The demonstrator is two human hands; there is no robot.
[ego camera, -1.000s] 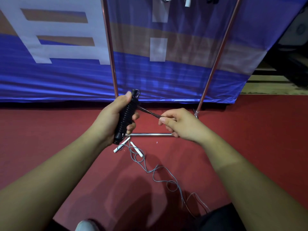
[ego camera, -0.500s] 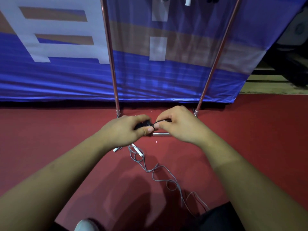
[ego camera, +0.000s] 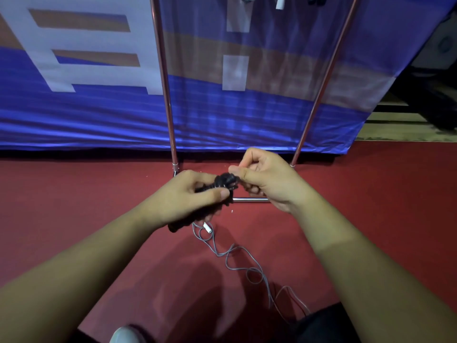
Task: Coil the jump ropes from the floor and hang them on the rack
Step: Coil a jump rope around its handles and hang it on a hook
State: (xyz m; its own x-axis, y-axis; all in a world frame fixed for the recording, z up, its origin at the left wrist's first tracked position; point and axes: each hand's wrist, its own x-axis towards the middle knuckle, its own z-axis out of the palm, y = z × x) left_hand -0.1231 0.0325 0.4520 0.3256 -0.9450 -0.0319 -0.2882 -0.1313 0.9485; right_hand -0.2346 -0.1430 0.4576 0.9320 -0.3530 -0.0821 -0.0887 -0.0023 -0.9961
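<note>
My left hand grips a black jump rope bundle, the cord wound tightly round its handles, held nearly level above the floor. My right hand pinches the bundle's upper end, where the black cord tip is; the tip itself is hidden by the fingers. Below, a grey jump rope with white handles lies loose on the red floor, trailing toward me. The metal rack stands just behind my hands, its base bar on the floor.
A blue and white banner hangs behind the rack. Ends of hung ropes show at the top edge. My white shoe is at the bottom. Dark equipment stands at the far right.
The black bundle has tipped from upright to nearly level. My right hand has drawn in from the stretched cord to the bundle's end, and both hands have come together.
</note>
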